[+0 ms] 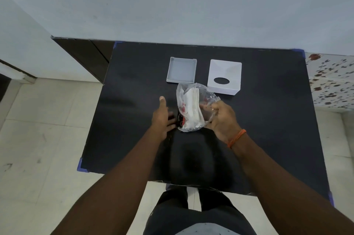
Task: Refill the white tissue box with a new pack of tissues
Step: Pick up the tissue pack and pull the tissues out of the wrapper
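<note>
With the tissue pack (191, 107) just in front of the white box lid (224, 76), the right hand (223, 118) pinches its wrapper (left hand (162, 117) open beside it); best draw the stack out evenly.

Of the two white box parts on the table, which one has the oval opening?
The right-hand piece, nearest the right hand; the left tray is plain, without any hole.

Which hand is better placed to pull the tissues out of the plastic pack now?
The left hand, probably. It is open and free, right beside the tissue pack. The right hand is closed on the pack's plastic wrapper, so it should keep holding.
</note>
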